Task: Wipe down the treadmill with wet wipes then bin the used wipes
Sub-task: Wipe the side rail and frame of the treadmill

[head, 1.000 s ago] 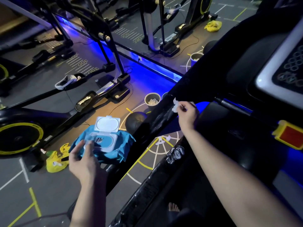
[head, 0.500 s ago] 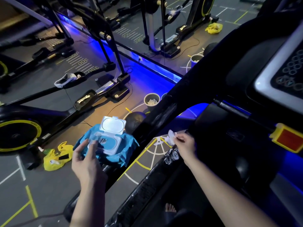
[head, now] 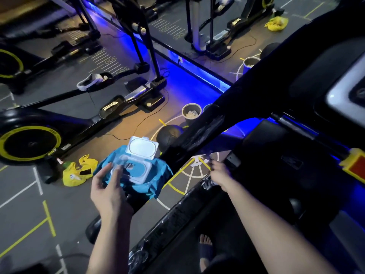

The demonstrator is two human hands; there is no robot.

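One black treadmill [head: 276, 175] fills my right side, and on the gym floor [head: 29, 204] to my left the painted ruler marks read "300" and "350". One round bin [head: 191, 113] stands there holding crumpled wipes. My left hand [head: 110, 192] curls around one blue wet-wipe pack [head: 158, 175] with its white lid flipped open, while my right hand [head: 220, 174] pinches one small white wipe [head: 206, 161] at the treadmill's side rail.

Single head cam, wide-angle, looking fwd and down, sitting close above treadmill [head: 276, 165], also taking in floor [head: 29, 210] left of treadmill
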